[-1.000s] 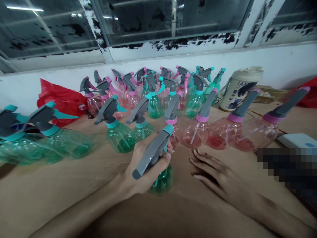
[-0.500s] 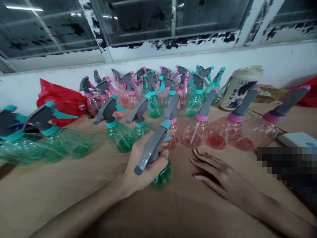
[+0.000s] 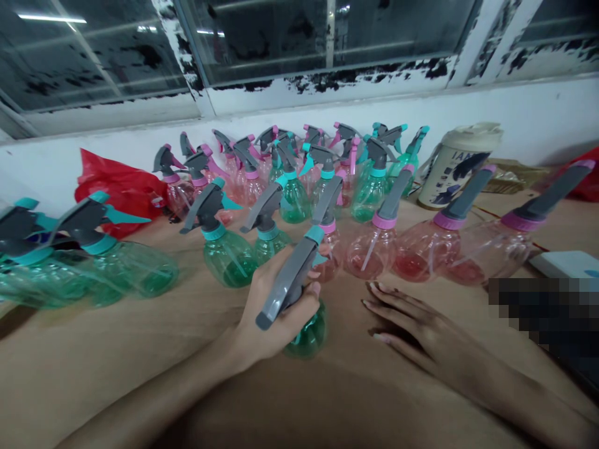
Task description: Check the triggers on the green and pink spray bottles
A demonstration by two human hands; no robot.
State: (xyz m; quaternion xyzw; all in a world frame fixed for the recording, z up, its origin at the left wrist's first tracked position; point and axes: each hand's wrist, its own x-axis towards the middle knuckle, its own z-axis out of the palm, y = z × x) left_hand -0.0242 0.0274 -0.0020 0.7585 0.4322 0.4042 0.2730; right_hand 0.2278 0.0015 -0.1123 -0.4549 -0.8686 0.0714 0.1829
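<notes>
My left hand [image 3: 276, 312] is wrapped round the neck of a green spray bottle [image 3: 306, 337] with a grey and teal trigger head. That bottle stands near the middle of the table, its nozzle pointing away from me. Flat on the tabletop to its right lies my right hand [image 3: 412, 324], fingers stretched out and holding nothing. Just beyond my right fingertips is a pink spray bottle [image 3: 369, 252] with red liquid in it. Two green spray bottles, one of them nearer the left [image 3: 229, 262], stand behind my left hand.
Several pink and green spray bottles crowd the back by the wall. More green bottles [image 3: 150, 268] stand at left. A red plastic bag [image 3: 119, 196] lies behind them. A cream tumbler [image 3: 456, 168] stands back right, and a white box [image 3: 568, 265] sits at the right edge.
The view has shifted very slightly. My left hand keeps its hold on the green spray bottle, and my right hand stays flat on the table.
</notes>
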